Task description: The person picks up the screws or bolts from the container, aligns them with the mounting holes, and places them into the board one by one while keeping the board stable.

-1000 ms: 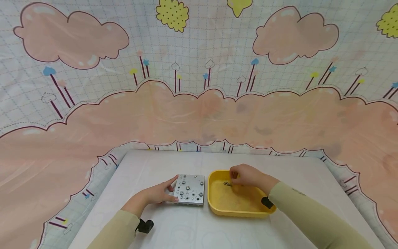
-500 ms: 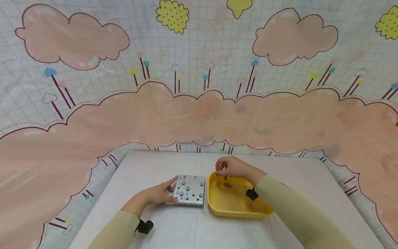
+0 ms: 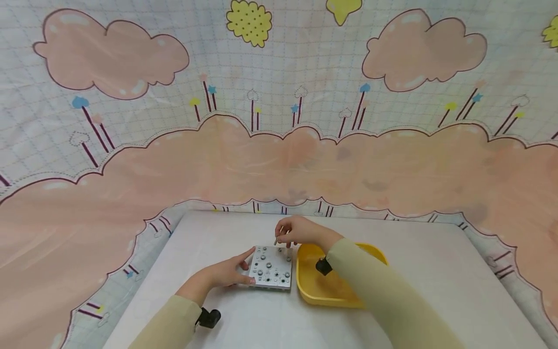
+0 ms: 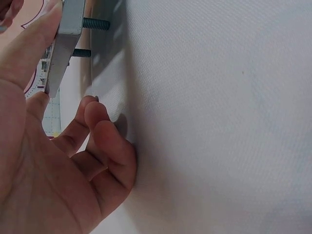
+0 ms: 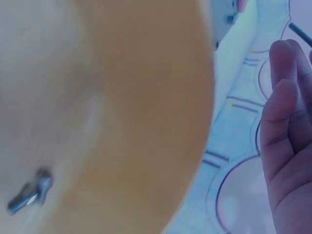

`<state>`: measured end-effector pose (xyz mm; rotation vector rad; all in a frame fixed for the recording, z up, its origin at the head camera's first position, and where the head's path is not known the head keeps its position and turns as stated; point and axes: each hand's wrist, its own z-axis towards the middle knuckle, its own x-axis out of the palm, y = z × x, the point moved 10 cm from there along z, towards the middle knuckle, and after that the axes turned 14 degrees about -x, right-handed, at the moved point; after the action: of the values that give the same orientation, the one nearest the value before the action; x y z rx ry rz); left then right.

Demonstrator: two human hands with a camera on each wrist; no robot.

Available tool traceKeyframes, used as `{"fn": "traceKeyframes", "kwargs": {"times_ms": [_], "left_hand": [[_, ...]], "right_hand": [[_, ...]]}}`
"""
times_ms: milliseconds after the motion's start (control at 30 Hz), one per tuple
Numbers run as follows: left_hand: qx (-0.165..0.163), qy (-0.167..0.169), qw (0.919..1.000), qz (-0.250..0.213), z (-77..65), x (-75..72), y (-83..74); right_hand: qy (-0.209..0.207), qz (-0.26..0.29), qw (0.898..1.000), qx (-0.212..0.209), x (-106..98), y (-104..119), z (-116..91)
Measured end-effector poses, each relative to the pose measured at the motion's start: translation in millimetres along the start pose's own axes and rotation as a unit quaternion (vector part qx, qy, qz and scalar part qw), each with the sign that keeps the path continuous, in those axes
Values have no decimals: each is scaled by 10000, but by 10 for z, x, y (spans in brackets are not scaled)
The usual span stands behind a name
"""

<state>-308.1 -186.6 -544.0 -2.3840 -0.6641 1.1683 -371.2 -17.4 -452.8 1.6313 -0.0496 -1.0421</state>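
A square silver metal plate (image 3: pixel 273 286) with several bolt heads and holes on its face lies in the middle of the table in the head view. My left hand (image 3: pixel 228 271) grips its left side, thumb at the near corner and index finger at the far one. Threaded bolt ends (image 4: pixel 96 24) stick out from the plate's underside in the left wrist view; the other fingers curl below, near the tabletop. Over the plate's far edge, my right hand (image 3: pixel 296 230) pinches a thin screw (image 3: pixel 276 241) pointing downward. The same screw's shank (image 5: pixel 300 33) shows in the right wrist view.
A yellow tray (image 3: pixel 324 296) stands just right of the plate, partly under my right forearm. Inside it lie a few loose screws (image 5: pixel 29 192), hidden by the sleeve in the head view. A patterned curtain (image 3: pixel 279 167) hangs behind the white table (image 3: pixel 244 320).
My right hand has lifted out of the yellow tray with a screw and moved left to above the plate's far edge. The left hand keeps its grip on the plate.
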Motion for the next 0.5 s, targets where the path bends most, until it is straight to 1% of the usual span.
{"fn": "traceKeyframes", "kwargs": {"times_ms": [100, 200, 333, 500], "left_hand": [[16, 21, 10000, 56, -4, 9, -14], [46, 38, 9999, 118, -9, 16, -25], [81, 88, 9999, 78, -28, 9, -34], [137, 130, 9998, 19, -34, -4, -23]], "right_hand": [[105, -110, 9999, -65, 72, 23, 131], [183, -178, 9997, -14, 131, 31, 237], [227, -254, 9994, 45, 181, 43, 353], [295, -428, 9986, 118, 235, -1, 462]]}}
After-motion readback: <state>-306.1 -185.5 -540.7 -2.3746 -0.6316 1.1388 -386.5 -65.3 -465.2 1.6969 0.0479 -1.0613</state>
